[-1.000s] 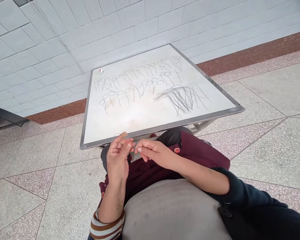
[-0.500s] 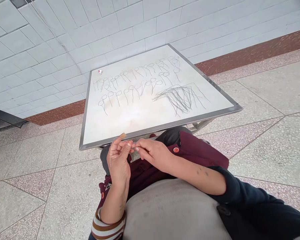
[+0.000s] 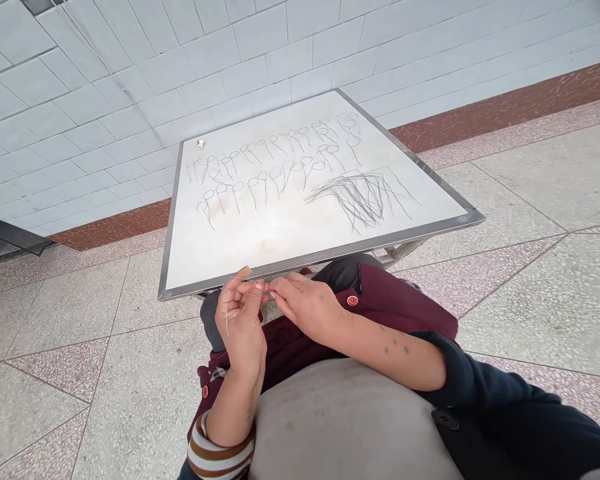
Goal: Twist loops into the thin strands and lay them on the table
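Observation:
My left hand [image 3: 241, 320], palm turned up, pinches a thin wire [image 3: 227, 321] between thumb and fingers; its pale end hangs across the palm. A tan wrap covers one fingertip of that hand. My right hand [image 3: 313, 307] is closed with its fingertips meeting those of the left, pinched at the same spot. The fingers hide the part of the wire between them. Both hands are above my lap, just in front of the table edge. On the table lie wires bent into loops with tails [image 3: 263, 177] in rows, and a loose pile of straight dark wires [image 3: 363, 197].
The white table [image 3: 260, 243] has a grey metal rim and stands against a white tiled wall [image 3: 220, 60]. A small red and white object [image 3: 201, 143] sits at its far left corner. Speckled stone floor [image 3: 145, 387] surrounds it.
My right hand has shifted slightly, its fingers drawn closer to the left fingertips. The wire's hanging end has swung a little to the right across my left palm. The table's contents look the same.

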Available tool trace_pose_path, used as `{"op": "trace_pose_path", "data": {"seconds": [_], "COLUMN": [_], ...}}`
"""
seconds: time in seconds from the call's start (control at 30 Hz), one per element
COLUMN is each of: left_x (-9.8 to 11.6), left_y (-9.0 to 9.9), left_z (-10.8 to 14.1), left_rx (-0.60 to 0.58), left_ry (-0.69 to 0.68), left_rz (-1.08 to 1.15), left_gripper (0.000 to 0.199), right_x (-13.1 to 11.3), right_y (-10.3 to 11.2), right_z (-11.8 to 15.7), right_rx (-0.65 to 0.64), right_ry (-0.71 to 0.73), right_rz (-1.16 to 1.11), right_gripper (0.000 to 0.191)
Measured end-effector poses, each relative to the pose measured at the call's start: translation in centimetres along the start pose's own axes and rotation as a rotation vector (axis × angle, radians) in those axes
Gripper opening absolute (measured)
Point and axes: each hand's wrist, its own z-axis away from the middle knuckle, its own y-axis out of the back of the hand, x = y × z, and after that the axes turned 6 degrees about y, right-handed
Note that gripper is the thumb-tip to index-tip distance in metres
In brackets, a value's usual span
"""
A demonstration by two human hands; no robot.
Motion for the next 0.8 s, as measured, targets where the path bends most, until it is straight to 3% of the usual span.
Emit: {"op": "trace_pose_path", "data": {"seconds": [0.23, 0.43, 0.53, 0.63, 0.8], "left_x": [0.3, 0.8, 0.7, 0.5, 0.6], "left_y": [-0.3, -0.3, -0.2, -0.1, -0.1], "left_z": [0.4, 0.4, 0.3, 0.1, 0.2], "left_rx": [-0.011, -0.091, -0.114, -0.109, -0.071], "left_ry": [-0.012, 0.030, 0.078, 0.075, 0.013], "left_rz": [0.082, 0.164, 0.185, 0.168, 0.137], "left_gripper": [0.040, 0.055, 0.052, 0.048, 0.051], "right_x": [0.1, 0.1, 0.0, 0.2, 0.6], "right_y": [0.5, 1.1, 1.2, 1.0, 0.5], "right_z": [-0.1, -0.4, -0.5, -0.4, 0.1], "right_rx": [0.021, 0.016, -0.024, -0.040, -0.010], "right_ry": [-0.039, -0.059, -0.089, -0.097, 0.026], "right_rz": [-0.115, -0.448, -0.556, -0.558, -0.453], "right_gripper": [0.019, 0.020, 0.022, 0.022, 0.024]}}
